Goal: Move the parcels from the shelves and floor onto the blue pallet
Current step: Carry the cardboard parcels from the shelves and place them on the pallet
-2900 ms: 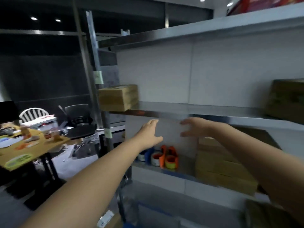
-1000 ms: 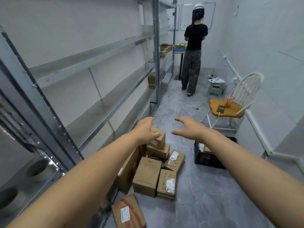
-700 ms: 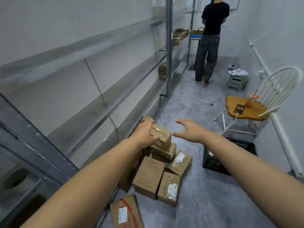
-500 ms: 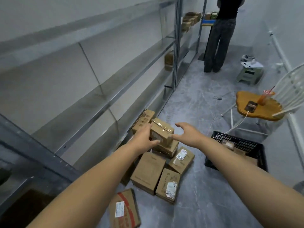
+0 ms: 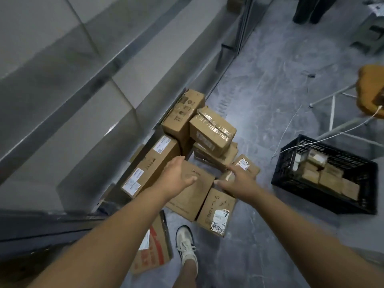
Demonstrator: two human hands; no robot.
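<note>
Over the pile of boxes (image 5: 212, 132), left hand (image 5: 176, 177) and right hand (image 5: 236, 181) are spread open, holding nothing; best clasp the near flat box (image 5: 193, 196) by opposite edges.

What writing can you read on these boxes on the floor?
"5-100", it seems: handwritten on the front box.
Small logo on the flat box: too blurred to read.
White labels on the long box: too small to read.
Red print on the near box: blurred and partly hidden.
</note>
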